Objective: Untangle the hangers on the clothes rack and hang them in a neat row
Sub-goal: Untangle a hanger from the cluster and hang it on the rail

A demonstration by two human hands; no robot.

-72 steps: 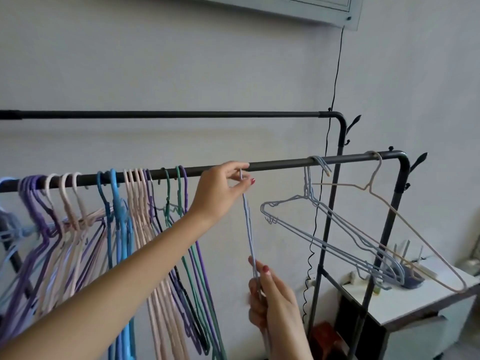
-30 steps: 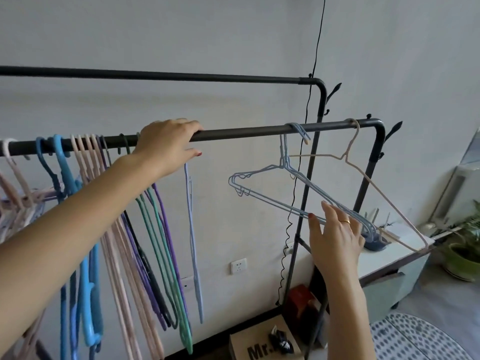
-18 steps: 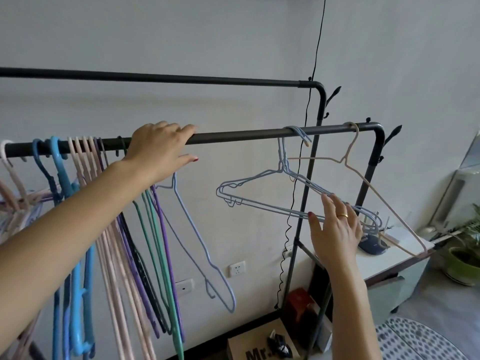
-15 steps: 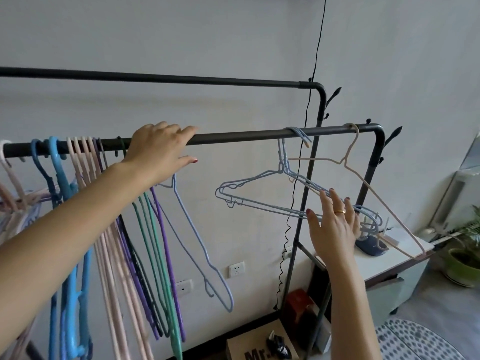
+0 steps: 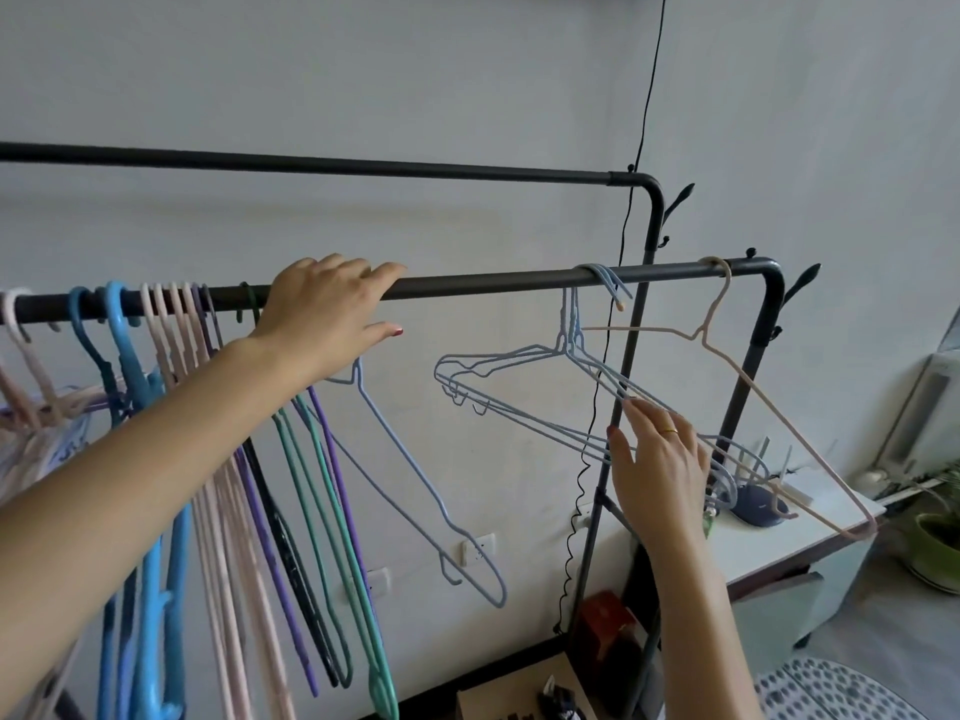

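The left hand (image 5: 332, 314) still lies over the front rail (image 5: 493, 278), fingers loose and spread, a single blue hanger (image 5: 415, 475) dangling just under them. The right hand (image 5: 657, 459) has risen since half a second ago; its open fingertips now touch the tangled blue hangers (image 5: 519, 402), gripping nothing. A beige hanger (image 5: 779, 407) hangs beyond them.

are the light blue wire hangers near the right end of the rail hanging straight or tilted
Tilted. The light blue wire hangers hook the front rail, right ends slanting down past the right hand.
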